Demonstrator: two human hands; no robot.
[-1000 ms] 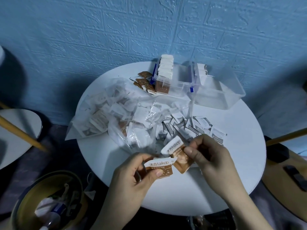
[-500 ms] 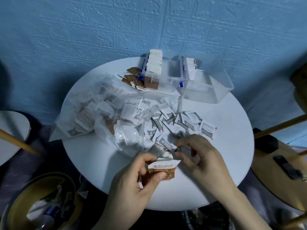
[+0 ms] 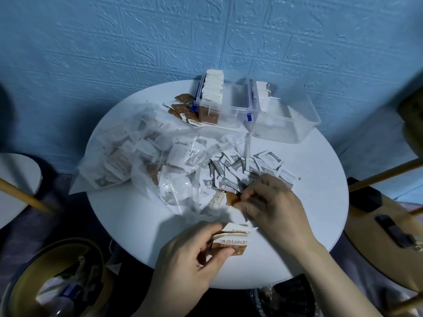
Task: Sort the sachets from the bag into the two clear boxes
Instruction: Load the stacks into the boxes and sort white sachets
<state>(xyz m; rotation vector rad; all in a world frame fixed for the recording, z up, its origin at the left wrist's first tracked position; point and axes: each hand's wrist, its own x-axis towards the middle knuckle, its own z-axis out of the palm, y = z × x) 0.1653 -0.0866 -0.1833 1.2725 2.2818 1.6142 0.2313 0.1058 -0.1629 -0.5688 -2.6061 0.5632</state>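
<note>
Left hand (image 3: 192, 255): grip pinches stacked brown-and-white paper sachets (image 3: 231, 242) at near edge of round white table (image 3: 320, 202). Right hand (image 3: 272, 202): grip pinches brown sachet (image 3: 231, 199) beside crumpled clear plastic bag (image 3: 160, 161), table centre.

Bag (image 3: 137, 152) left on table (image 3: 320, 179); boxes (image 3: 231, 110) behind.

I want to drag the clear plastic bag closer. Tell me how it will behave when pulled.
The clear plastic bag looks thin and crumpled, so it will probably flop and stretch rather than slide as one piece. Its mouth lies open toward the loose grey sachets, so more would likely spill out. Packed with sachets, it may drag heavily.
</note>
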